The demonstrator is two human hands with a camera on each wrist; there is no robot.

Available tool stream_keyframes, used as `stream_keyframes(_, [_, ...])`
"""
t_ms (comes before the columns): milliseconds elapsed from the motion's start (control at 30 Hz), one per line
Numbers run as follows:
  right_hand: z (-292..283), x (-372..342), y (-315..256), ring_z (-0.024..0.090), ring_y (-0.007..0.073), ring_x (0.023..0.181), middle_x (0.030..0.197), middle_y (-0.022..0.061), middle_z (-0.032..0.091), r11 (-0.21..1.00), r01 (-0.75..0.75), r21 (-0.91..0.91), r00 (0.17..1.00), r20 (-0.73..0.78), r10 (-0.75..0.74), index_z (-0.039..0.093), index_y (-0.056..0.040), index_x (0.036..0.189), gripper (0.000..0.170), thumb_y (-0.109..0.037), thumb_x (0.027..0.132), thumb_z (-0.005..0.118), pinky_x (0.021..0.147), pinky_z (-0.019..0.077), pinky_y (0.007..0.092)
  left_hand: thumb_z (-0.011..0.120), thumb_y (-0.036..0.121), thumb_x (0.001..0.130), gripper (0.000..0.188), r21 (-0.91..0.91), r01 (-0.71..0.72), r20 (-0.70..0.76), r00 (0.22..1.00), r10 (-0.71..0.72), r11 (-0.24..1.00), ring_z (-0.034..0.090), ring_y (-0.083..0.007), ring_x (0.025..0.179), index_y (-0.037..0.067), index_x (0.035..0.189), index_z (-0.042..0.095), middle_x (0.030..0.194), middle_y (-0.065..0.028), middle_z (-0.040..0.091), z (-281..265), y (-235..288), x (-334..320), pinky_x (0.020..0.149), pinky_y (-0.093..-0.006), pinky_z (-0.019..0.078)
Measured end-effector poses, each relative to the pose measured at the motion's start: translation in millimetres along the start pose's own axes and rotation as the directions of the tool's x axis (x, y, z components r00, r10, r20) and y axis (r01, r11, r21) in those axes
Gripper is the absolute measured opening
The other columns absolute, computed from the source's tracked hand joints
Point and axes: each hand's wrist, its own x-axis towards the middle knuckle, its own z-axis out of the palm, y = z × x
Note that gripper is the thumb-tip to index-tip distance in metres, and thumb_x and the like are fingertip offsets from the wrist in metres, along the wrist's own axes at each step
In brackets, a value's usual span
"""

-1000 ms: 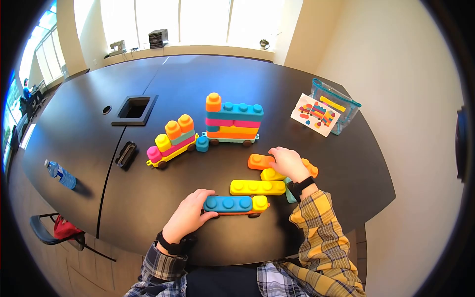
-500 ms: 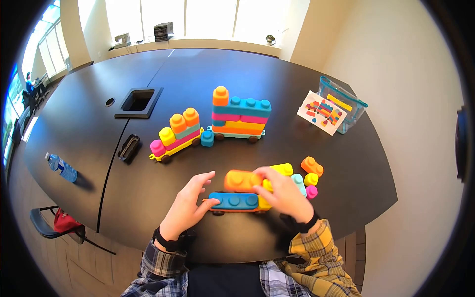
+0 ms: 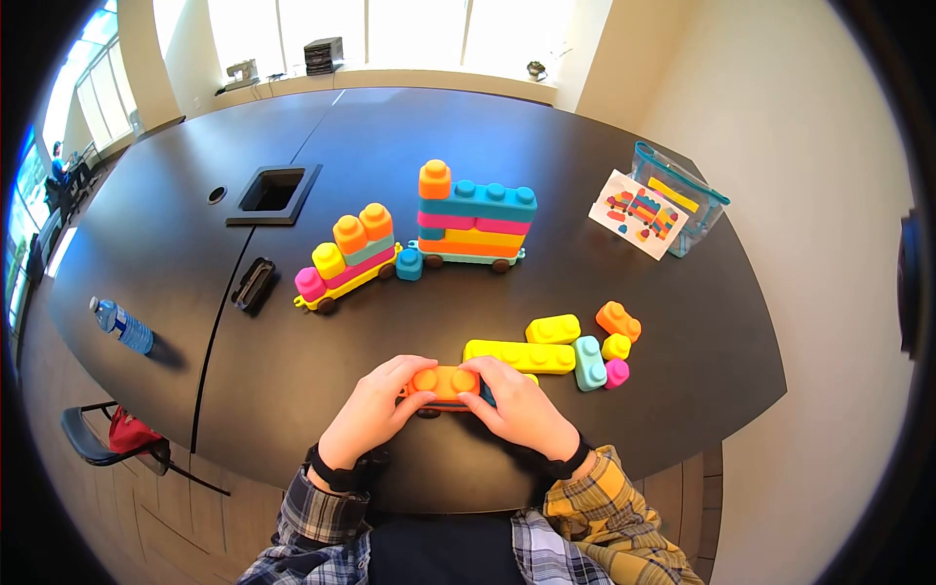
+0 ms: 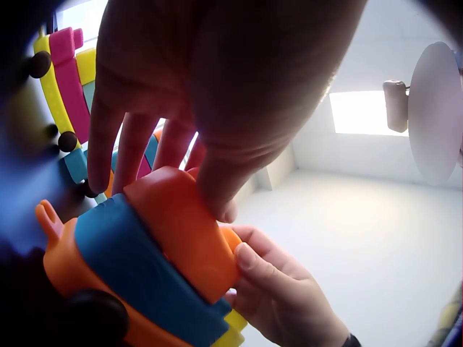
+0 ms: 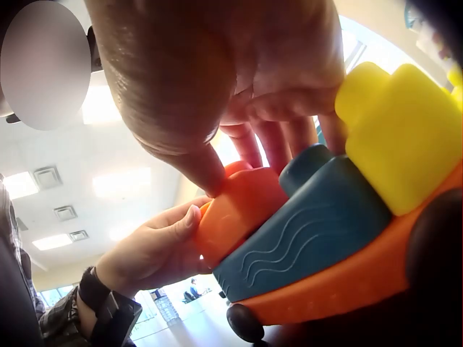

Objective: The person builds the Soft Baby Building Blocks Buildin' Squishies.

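Observation:
Both hands pinch the orange two-stud block [image 3: 445, 384] between thumbs and fingers, the left hand [image 3: 373, 413] at its left end and the right hand [image 3: 524, 410] at its right. It lies on the left part of a long blue block [image 5: 311, 224], slightly tilted, with a thin dark gap partly visible under it. One blue stud stays uncovered beside the yellow block [image 5: 409, 137]. Below them is an orange wheeled base [image 5: 333, 298], its hook showing in the left wrist view. The right hand partly hides the yellow block in the head view.
Loose blocks lie to the right: a long yellow one [image 3: 520, 357], a mint one [image 3: 589, 364] and several more. Two built wagons [image 3: 475, 229] [image 3: 351, 263] stand behind. A picture card [image 3: 639, 214] leans on a clear bag [image 3: 704, 224]. A bottle [image 3: 125, 327] is far left.
The right hand has brought the orange block from the loose blocks leftward onto the blue block. The left hand, earlier at the blue block's end, has closed its fingers on the orange block too.

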Motion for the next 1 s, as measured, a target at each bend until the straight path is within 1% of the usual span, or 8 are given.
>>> stream_keyframes(300, [2, -3, 1, 0.068, 0.0398, 0.109, 0.119, 0.0197, 0.069, 1.000, -0.012, -0.008, 1.000, -0.016, 0.012, 0.059, -0.0020, 0.125, 0.037, -0.019, 0.096, 0.074, 0.093, 0.0557, 0.0440, 0.078, 0.007, 0.090, 0.041, 0.001, 0.043, 0.007, 0.999, -0.043, 0.999, 0.068, -0.0363, 0.111, 0.001, 0.128, 0.065, 0.120, -0.0169, 0.069, 3, 0, 0, 0.098, -0.0411, 0.0546])
stream_keyframes(400, [-9, -2, 9, 0.066, 0.0390, 0.117, 0.127, 0.0206, 0.068, 0.994, 0.109, 0.028, 0.990, -0.097, -0.106, 0.060, -0.0017, 0.129, 0.040, -0.018, 0.095, 0.074, 0.100, 0.0541, 0.0445, 0.080, 0.009, 0.088, 0.043, 0.016, 0.000, -0.022, 1.000, 0.001, 1.000, 0.068, -0.0365, 0.112, 0.002, 0.128, 0.065, 0.121, -0.0166, 0.069, 2, 8, 2, 0.099, -0.0414, 0.0542])
stream_keyframes(467, [-35, -5, 18, 0.064, 0.0380, 0.124, 0.134, 0.0207, 0.066, 1.000, -0.018, 0.005, 0.972, -0.234, 0.019, 0.063, -0.0019, 0.128, 0.040, -0.018, 0.094, 0.075, 0.105, 0.0521, 0.0451, 0.081, 0.011, 0.088, 0.045, 0.022, -0.041, -0.058, 0.997, 0.042, 0.999, 0.068, -0.0366, 0.113, 0.002, 0.128, 0.065, 0.121, -0.0165, 0.069, 1, 13, 2, 0.100, -0.0415, 0.0541])
stream_keyframes(533, [-69, -9, 44, 0.065, 0.0385, 0.122, 0.134, 0.0198, 0.066, 0.971, -0.106, -0.212, 0.943, -0.330, 0.031, 0.066, -0.0027, 0.122, 0.035, -0.018, 0.093, 0.075, 0.105, 0.0520, 0.0447, 0.083, 0.013, 0.087, 0.046, 0.047, -0.038, -0.071, 0.997, 0.041, 0.998, 0.067, -0.0370, 0.113, 0.002, 0.128, 0.065, 0.122, -0.0164, 0.069, 0, 14, 1, 0.099, -0.0417, 0.0543])
stream_keyframes(667, [-122, -35, 111, 0.067, 0.0371, 0.112, 0.125, 0.0144, 0.069, 0.753, -0.428, -0.499, 0.870, -0.452, 0.196, 0.069, -0.0051, 0.116, 0.030, -0.021, 0.092, 0.075, 0.097, 0.0548, 0.0456, 0.084, 0.014, 0.086, 0.046, 0.062, -0.014, -0.012, 1.000, 0.014, 0.998, 0.067, -0.0372, 0.113, 0.002, 0.126, 0.065, 0.121, -0.0161, 0.069, 0, 7, 2, 0.099, -0.0414, 0.0545])
stream_keyframes(767, [-142, -50, 144, 0.069, 0.0354, 0.108, 0.117, 0.0118, 0.071, 0.629, -0.617, -0.473, 0.782, -0.457, 0.424, 0.069, -0.0054, 0.113, 0.030, -0.024, 0.091, 0.077, 0.092, 0.0559, 0.0453, 0.083, 0.013, 0.087, 0.044, 0.054, 0.000, -0.019, 1.000, 0.001, 0.999, 0.067, -0.0371, 0.112, 0.002, 0.125, 0.066, 0.120, -0.0157, 0.069, 2, 7, 4, 0.098, -0.0411, 0.0548])
stream_keyframes(867, [-146, -56, 161, 0.070, 0.0372, 0.102, 0.109, 0.0138, 0.073, 0.581, -0.682, -0.445, 0.731, -0.445, 0.517, 0.069, -0.0039, 0.111, 0.030, -0.024, 0.090, 0.078, 0.090, 0.0568, 0.0455, 0.083, 0.013, 0.087, 0.043, 0.062, -0.001, -0.020, 1.000, 0.002, 0.998, 0.068, -0.0368, 0.112, 0.001, 0.125, 0.066, 0.120, -0.0155, 0.069, 3, 7, 6, 0.098, -0.0408, 0.0549])
stream_keyframes(1000, [-149, -64, 182, 0.071, 0.0387, 0.097, 0.101, 0.0153, 0.073, 0.629, -0.678, -0.381, 0.725, -0.487, 0.487, 0.068, -0.0033, 0.109, 0.029, -0.023, 0.090, 0.078, 0.086, 0.0572, 0.0468, 0.082, 0.016, 0.087, 0.041, 0.066, -0.031, -0.050, 0.998, 0.034, 0.997, 0.068, -0.0369, 0.108, 0.004, 0.123, 0.066, 0.118, -0.0141, 0.069, 6, 4, 6, 0.094, -0.0417, 0.0569])
